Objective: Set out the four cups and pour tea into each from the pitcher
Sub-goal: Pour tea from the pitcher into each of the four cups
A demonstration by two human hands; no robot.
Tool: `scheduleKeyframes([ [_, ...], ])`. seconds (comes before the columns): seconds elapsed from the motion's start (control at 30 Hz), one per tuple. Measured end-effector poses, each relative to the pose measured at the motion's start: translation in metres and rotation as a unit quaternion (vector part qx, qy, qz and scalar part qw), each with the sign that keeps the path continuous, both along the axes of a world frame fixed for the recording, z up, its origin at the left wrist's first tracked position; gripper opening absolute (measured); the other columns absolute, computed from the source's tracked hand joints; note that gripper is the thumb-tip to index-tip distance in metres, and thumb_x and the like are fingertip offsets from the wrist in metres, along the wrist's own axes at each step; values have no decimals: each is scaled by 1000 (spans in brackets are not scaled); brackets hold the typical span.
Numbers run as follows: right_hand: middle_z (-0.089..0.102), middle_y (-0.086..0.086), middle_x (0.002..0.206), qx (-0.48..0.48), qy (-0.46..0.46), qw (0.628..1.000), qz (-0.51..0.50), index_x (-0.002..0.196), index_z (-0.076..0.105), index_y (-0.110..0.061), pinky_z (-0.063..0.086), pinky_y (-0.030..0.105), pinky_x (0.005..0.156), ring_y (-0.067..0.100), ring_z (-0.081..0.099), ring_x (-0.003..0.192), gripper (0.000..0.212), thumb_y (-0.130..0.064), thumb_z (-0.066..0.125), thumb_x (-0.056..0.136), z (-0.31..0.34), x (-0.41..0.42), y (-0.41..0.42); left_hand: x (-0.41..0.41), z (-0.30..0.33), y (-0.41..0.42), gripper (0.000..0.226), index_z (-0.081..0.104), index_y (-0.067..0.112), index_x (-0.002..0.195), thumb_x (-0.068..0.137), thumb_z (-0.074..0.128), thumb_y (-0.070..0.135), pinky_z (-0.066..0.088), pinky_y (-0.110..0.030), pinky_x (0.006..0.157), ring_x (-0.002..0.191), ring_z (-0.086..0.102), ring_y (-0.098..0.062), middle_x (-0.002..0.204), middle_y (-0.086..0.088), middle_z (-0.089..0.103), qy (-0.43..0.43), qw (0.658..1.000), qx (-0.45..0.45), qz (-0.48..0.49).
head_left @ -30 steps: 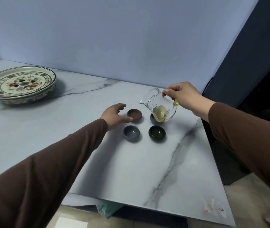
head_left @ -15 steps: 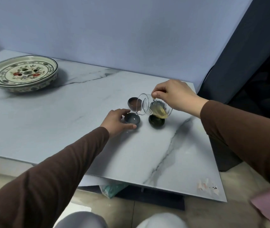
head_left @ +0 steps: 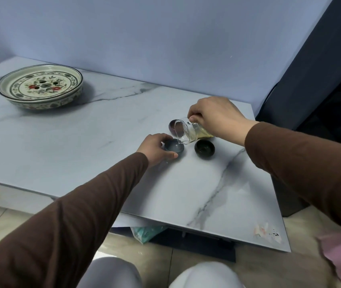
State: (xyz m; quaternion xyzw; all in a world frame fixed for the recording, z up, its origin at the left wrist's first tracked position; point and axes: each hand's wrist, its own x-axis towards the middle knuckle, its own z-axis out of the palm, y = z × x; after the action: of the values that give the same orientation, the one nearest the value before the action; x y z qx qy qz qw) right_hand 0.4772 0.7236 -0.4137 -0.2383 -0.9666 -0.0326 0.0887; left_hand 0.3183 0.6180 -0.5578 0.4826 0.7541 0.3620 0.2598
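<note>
On the marble table (head_left: 82,146), the cups are set out and pouring is under way: the right hand (head_left: 217,117) has its grip clenched on the tilted glass pitcher (head_left: 188,132), streaming tea into the grey cup (head_left: 173,146) steadied in the left hand's (head_left: 155,148) grip. Whether the dark cup (head_left: 204,148) and brown cup (head_left: 172,126) hold tea I cannot tell; the fourth cup is hidden. No writing is legible

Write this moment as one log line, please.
right hand: tilts glass pitcher | left hand: steadies grey cup | tea entering grey cup

fourth cup hidden behind pitcher (head_left: 188,132), brown cup (head_left: 172,126) partly hidden
</note>
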Motion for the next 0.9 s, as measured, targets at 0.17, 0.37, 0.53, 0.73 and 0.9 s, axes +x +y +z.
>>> scheduleKeyframes([
  [0.17,71,1,96,11,1,1000,4,98,72,-26,41,33,68,29,62,94,18,-30,56,94,3,-4,-3,0,1,2,56,65,26,118,66,86,32,41,-23,79,94,58,-16,111,3,65,-2,1000,-7,1],
  [0.37,70,2,97,27,3,1000,12,99,73,-25,41,33,69,29,62,95,18,-29,56,94,9,-5,-6,0,2,2,57,65,25,118,66,86,33,40,-23,80,94,57,-16,112,2,65,3,1000,-12,-1],
  [0.53,71,3,97,41,2,999,18,100,73,-24,42,33,70,30,62,95,19,-28,55,95,15,-7,-9,0,3,3,57,65,26,118,66,86,34,40,-24,80,95,56,-16,113,1,65,11,1000,-16,-1],
  [0.73,71,3,96,53,0,998,26,100,73,-23,42,33,69,30,62,95,19,-27,55,95,20,-9,-10,0,4,4,58,64,25,119,66,86,35,41,-24,82,96,55,-16,116,1,64,21,1000,-23,-4],
  [0.9,71,0,96,68,5,997,39,99,73,-23,36,30,67,27,61,95,18,-27,56,96,21,-11,-11,-1,4,4,60,63,25,120,65,86,37,44,-27,86,100,56,-18,118,0,63,22,999,-29,-5],
])
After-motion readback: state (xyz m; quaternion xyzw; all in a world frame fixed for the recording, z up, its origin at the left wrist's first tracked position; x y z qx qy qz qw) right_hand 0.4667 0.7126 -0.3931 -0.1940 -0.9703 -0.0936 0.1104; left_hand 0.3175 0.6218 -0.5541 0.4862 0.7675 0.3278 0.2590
